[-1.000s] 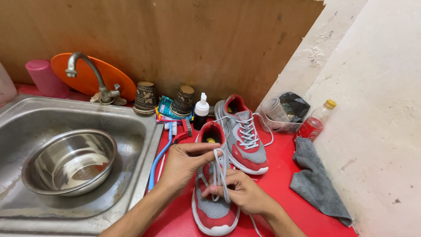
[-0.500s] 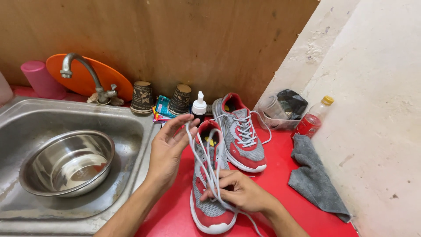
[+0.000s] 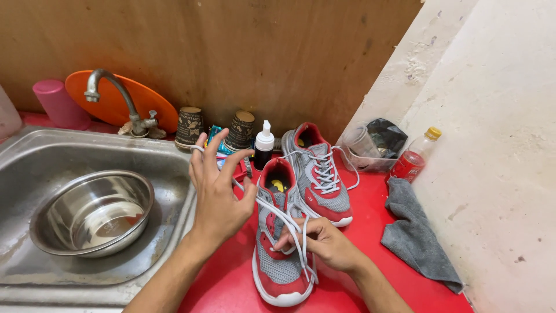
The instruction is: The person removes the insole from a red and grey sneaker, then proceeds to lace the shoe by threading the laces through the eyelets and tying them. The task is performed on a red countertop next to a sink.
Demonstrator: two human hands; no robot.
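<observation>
Fingers (image 3: 215, 152) of my left hand (image 3: 219, 194) are raised & spread beside the near shoe (image 3: 280, 232), w/ the white lace (image 3: 277, 210) looped round them. Right hand (image 3: 321, 240) rests on that shoe's laces, fingers pinching strands. Near shoe sits on the red table (image 3: 370, 232), toe toward me; 2nd shoe (image 3: 318, 174) just behind it, steel sink (image 3: 35, 159) off its left side.
</observation>
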